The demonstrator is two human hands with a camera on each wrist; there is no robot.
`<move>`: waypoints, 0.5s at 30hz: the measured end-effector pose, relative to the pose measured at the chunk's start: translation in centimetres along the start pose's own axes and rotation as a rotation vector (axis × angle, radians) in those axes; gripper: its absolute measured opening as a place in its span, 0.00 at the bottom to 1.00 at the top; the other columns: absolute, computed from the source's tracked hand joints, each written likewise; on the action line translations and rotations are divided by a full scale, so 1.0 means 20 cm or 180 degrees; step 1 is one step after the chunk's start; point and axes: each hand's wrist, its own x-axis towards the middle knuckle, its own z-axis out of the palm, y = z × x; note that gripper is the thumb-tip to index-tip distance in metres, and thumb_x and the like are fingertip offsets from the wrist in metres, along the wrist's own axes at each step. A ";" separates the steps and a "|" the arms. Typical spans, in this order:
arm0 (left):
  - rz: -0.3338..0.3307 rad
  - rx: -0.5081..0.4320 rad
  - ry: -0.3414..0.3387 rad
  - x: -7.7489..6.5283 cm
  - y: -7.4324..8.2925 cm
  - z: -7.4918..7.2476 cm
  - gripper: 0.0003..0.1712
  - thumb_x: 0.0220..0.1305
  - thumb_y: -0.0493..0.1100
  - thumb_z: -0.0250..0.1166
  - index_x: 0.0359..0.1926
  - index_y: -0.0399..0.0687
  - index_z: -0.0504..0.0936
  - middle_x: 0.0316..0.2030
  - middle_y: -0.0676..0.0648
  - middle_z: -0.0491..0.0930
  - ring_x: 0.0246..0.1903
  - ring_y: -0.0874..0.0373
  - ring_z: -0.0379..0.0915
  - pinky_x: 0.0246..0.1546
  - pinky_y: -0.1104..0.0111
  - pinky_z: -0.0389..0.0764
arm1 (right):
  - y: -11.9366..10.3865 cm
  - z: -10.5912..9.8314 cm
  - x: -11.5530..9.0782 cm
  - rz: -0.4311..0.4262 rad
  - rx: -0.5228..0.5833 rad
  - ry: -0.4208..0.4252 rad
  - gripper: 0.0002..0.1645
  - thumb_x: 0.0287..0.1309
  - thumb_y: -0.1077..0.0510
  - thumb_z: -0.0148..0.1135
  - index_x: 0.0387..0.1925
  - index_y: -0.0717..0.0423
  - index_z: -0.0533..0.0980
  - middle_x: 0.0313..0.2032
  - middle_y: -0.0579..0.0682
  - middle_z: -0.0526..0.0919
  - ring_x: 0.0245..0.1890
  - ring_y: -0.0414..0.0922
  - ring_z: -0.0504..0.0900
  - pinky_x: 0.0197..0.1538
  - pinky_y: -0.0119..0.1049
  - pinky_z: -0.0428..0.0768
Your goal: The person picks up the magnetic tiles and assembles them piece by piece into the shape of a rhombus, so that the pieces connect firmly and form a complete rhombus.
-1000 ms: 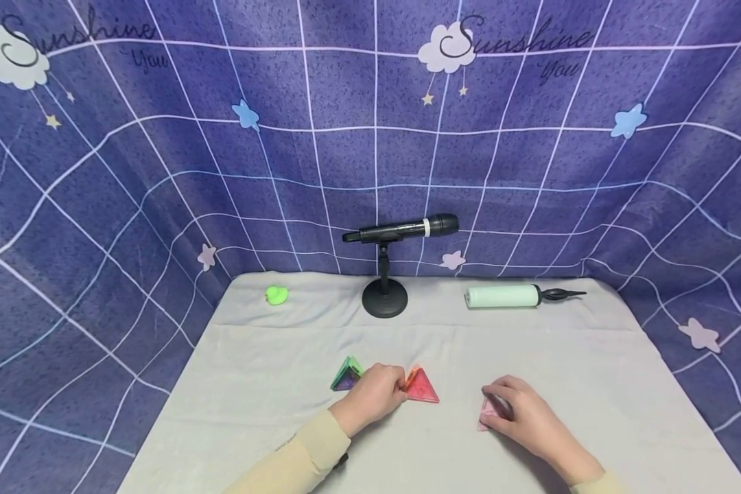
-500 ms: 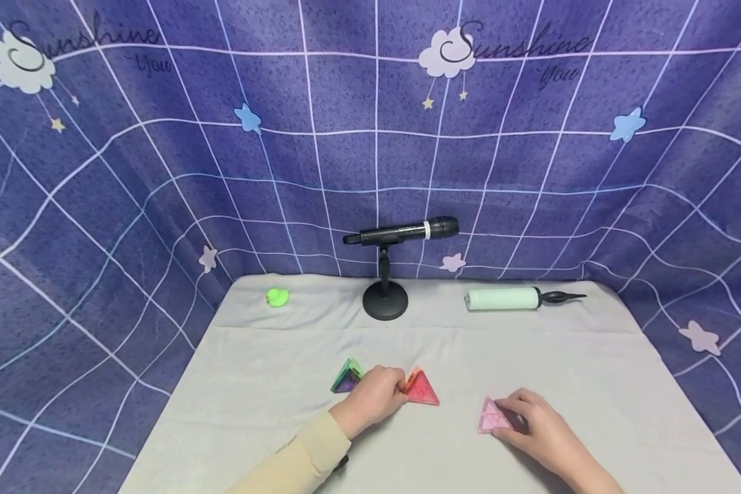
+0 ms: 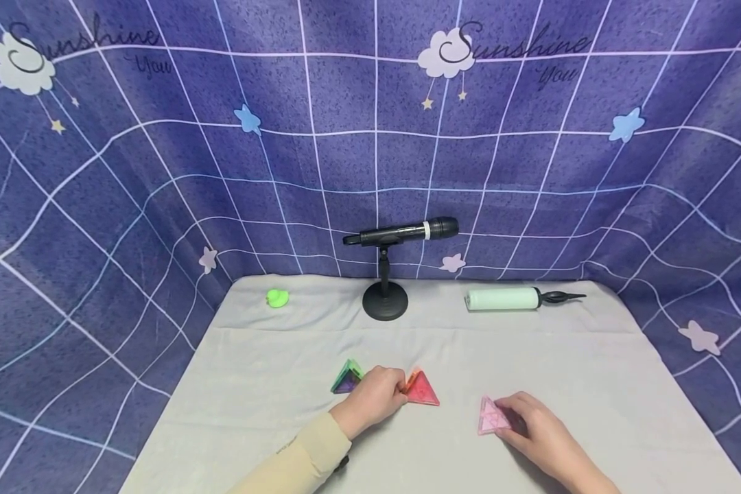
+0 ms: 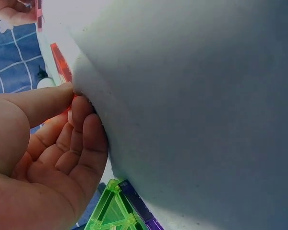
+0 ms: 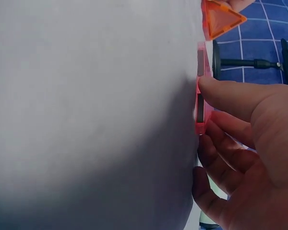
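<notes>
My left hand has its thumb and fingertips pinched at the left corner of a red triangular magnetic tile. An orange triangular tile stands up along that red one. Left of this hand is a group of green and purple triangular tiles, partly hidden by the hand in the head view. On the right, my right hand holds a pink triangular tile by its right side between thumb and fingers. Its edge rests on or just above the cloth; I cannot tell which.
A black microphone lies on a round-based stand at the table's back. A green toy duck sits back left, and a pale green hand pump lies back right. Behind hangs a purple gridded curtain.
My right hand has shifted slightly right and toward me, so more of the pink tile shows. The left hand stays at the red tile.
</notes>
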 end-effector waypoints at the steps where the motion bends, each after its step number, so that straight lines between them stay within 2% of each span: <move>1: -0.0004 -0.0001 -0.0002 0.00 0.00 0.00 0.20 0.57 0.36 0.76 0.21 0.53 0.72 0.18 0.61 0.69 0.21 0.66 0.64 0.25 0.74 0.67 | 0.00 0.00 0.00 0.0003 0.0010 -0.0002 0.27 0.41 0.61 0.86 0.47 0.56 0.84 0.42 0.38 0.82 0.39 0.34 0.79 0.42 0.36 0.81; 15: -0.0037 0.0014 -0.0029 0.00 0.01 -0.01 0.19 0.58 0.37 0.77 0.22 0.50 0.74 0.18 0.60 0.68 0.21 0.65 0.63 0.25 0.73 0.67 | -0.02 0.00 0.00 0.0064 -0.0097 0.0088 0.32 0.39 0.60 0.87 0.49 0.54 0.82 0.44 0.43 0.85 0.42 0.39 0.84 0.45 0.40 0.83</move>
